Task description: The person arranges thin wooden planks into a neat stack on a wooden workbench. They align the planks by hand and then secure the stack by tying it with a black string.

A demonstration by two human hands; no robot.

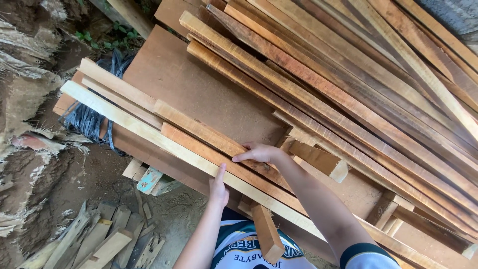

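My right hand [260, 152] lies flat on a reddish-brown wooden plank [209, 149], fingers pointing left, resting on it rather than gripping it. My left hand [218, 185] presses against the near edge of a long pale yellow plank [149, 130] just below. Both planks lie side by side on a wide brown board [184, 79], running from upper left to lower right.
A big pile of long wooden slats [358, 74] leans across the right side. Black plastic strapping [89, 119] hangs at the board's left end. Short wood offcuts [99, 239] lie on the dirt ground at the lower left. A short block [266, 231] sticks out toward me.
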